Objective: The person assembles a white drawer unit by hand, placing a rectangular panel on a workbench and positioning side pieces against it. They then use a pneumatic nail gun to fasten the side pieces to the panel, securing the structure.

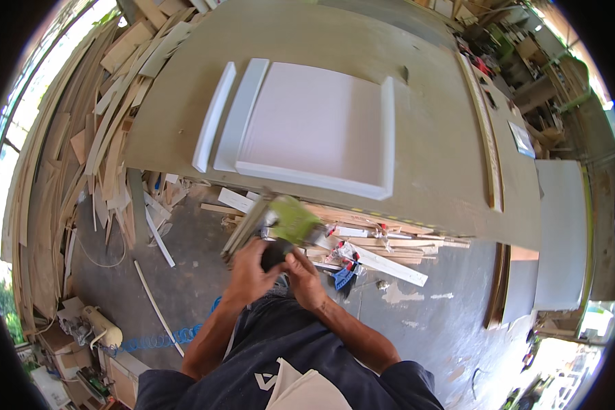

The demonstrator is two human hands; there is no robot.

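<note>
Close in front of my body, my left hand is closed round the black grip of a green nail gun, which is blurred by motion. My right hand is closed against the same grip from the other side, its thumb near the black end. Beyond the tool, a white panel lies on the large table, with white strips standing along its front and right edges. A wider white strip lies along its left side. Farther left is a separate narrow white strip.
Under the table's near edge lie several wood offcuts and a blue brush. Long boards are piled at the left. A blue coiled hose crosses the floor. A long wooden batten lies on the table's right side.
</note>
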